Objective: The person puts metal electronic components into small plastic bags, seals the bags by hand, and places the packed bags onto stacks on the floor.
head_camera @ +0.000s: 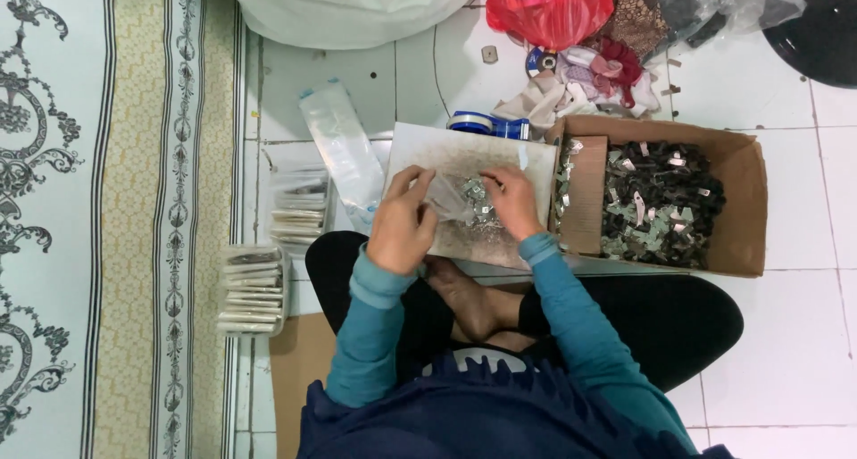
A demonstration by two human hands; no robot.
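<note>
Seated on the tiled floor, the person rests a grey board (464,160) across the lap, and over its near half the left hand (403,218) pinches a small clear bag (446,198) (its mouth turned toward the other hand). The right hand (511,200) has fingers curled on small silvery pieces (478,196) beside the bag. Past the board's right edge sits a cardboard box (745,200) of dark pieces, and beyond its far edge a blue tape roll (478,124).

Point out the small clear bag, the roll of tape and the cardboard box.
small clear bag (444,196), head view, on its see-through middle between the hands.
roll of tape (482,124), head view, on its blue rim.
cardboard box (745,204), head view, on its right wall.
</note>
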